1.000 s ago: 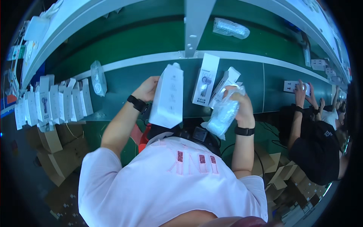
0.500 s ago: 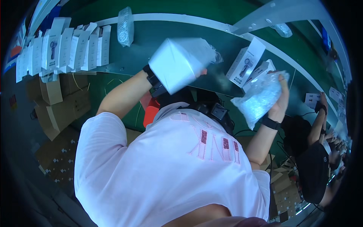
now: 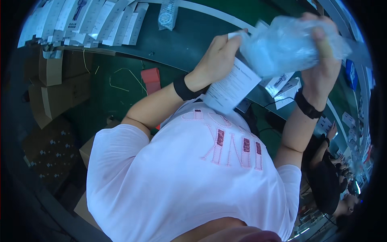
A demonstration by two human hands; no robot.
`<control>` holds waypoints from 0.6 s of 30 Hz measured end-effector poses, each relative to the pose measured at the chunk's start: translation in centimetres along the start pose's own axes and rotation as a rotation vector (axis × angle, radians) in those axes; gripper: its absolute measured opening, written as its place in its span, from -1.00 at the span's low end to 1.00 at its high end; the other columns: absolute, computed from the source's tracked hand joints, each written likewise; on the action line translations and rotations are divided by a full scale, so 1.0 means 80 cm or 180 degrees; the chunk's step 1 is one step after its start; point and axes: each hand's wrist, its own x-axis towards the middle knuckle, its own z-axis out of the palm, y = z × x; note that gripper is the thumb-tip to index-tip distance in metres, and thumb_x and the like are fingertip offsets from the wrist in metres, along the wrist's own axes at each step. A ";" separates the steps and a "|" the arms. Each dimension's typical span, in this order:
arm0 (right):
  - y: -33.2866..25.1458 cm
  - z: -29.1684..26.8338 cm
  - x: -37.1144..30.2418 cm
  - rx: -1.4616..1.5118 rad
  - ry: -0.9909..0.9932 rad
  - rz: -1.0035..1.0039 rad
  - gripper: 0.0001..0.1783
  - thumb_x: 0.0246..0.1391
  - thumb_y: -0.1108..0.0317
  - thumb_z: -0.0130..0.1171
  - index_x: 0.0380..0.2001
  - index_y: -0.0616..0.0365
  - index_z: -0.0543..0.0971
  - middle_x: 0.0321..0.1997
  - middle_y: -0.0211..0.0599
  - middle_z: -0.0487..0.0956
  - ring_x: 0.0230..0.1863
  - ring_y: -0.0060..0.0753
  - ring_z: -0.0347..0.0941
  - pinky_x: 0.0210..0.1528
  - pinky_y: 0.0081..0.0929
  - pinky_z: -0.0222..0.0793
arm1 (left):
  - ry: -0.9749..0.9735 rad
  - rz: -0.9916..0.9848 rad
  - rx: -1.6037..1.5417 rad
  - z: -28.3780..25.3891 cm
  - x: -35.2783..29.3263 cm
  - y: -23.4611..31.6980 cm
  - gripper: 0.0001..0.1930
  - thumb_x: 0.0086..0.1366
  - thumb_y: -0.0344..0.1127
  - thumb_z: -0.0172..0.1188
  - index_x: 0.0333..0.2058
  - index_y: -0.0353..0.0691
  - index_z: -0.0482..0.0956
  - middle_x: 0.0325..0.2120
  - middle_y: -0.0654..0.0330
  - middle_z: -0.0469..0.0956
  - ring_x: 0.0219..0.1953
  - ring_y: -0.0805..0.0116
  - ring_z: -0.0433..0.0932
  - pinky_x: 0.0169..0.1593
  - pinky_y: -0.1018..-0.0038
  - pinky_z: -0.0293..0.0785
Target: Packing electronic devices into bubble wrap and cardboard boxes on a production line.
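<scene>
My left hand (image 3: 219,60) is closed around a white carton (image 3: 234,86) with printed text on its side, held tilted in front of my chest. To the right of it, my right hand (image 3: 328,60) grips a clear bubble-wrap package (image 3: 282,48), raised over the workbench. The package's left end overlaps the carton's upper end, and I cannot tell whether it is inside or in front of the opening. What the bubble wrap encloses is blurred.
White cartons (image 3: 92,22) stand in a row at the far left of the green workbench (image 3: 161,52). Another bubble-wrapped piece (image 3: 167,16) lies nearby. Two more cartons (image 3: 282,86) lie below the package. Brown cardboard boxes (image 3: 60,97) sit at left. A co-worker (image 3: 324,177) is at right.
The carton has turned and moved right, its printed side now showing. My right hand has lifted the bubble-wrap package up and brought it against the carton's upper end. The view has shifted.
</scene>
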 end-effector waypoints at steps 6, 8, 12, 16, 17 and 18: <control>-0.001 0.065 -0.015 0.0283 -0.0987 0.1691 -0.60 0.17 0.15 0.15 -0.04 0.18 0.50 -0.10 -0.34 0.51 -0.05 -0.54 0.40 -0.03 -0.57 0.32 | 0.0346 0.0380 0.0271 -0.013 -0.023 0.003 -0.52 0.36 -0.18 -0.28 -0.06 -0.48 0.46 -0.55 -0.01 0.53 -0.47 0.24 0.51 -0.30 0.41 0.40; -0.011 0.085 -0.012 -0.0125 -0.1247 0.1996 -0.66 0.16 0.28 0.16 -0.03 0.19 0.49 -0.11 -0.35 0.51 -0.04 -0.56 0.39 -0.06 -0.63 0.33 | 0.0387 0.0426 0.0251 -0.029 -0.024 0.002 -0.51 0.37 -0.17 -0.28 -0.06 -0.51 0.45 -0.54 -0.02 0.53 -0.47 0.28 0.50 -0.30 0.42 0.39; -0.006 0.084 -0.009 -0.1575 -0.1795 0.1173 -0.72 0.13 0.32 0.17 -0.11 0.20 0.55 -0.19 -0.37 0.56 -0.16 -0.53 0.45 -0.07 -0.59 0.37 | 0.0622 0.0345 0.0070 -0.040 -0.022 0.006 -0.51 0.39 -0.17 -0.25 -0.04 -0.55 0.42 -0.56 0.00 0.50 -0.46 0.43 0.45 -0.32 0.46 0.38; 0.037 0.098 0.009 -0.0420 -0.2306 0.0907 -0.78 0.09 0.37 0.18 -0.17 0.15 0.62 -0.22 -0.32 0.62 -0.25 -0.47 0.53 -0.12 -0.62 0.40 | 0.0701 0.0723 0.0905 -0.072 -0.021 -0.019 -0.56 0.40 -0.21 -0.23 0.07 -0.37 0.43 -0.20 0.00 0.58 -0.19 0.42 0.54 -0.09 0.50 0.41; 0.059 0.073 0.022 -0.1027 -0.1643 0.0514 -0.74 0.10 0.42 0.15 -0.11 0.08 0.61 -0.17 -0.28 0.62 -0.20 -0.43 0.55 -0.09 -0.55 0.43 | 0.0822 0.0336 0.0878 -0.090 -0.026 -0.016 -0.54 0.41 -0.19 -0.25 0.07 -0.38 0.43 -0.17 -0.01 0.57 -0.18 0.40 0.55 -0.07 0.50 0.41; 0.083 0.031 0.021 -0.1957 -0.1285 0.0709 -0.70 0.09 0.40 0.17 -0.07 0.07 0.58 -0.17 -0.24 0.62 -0.16 -0.38 0.55 -0.06 -0.49 0.43 | 0.0822 0.0026 0.0806 -0.108 -0.018 -0.010 -0.53 0.42 -0.17 -0.26 0.07 -0.39 0.43 -0.14 -0.01 0.56 -0.16 0.38 0.55 -0.06 0.51 0.41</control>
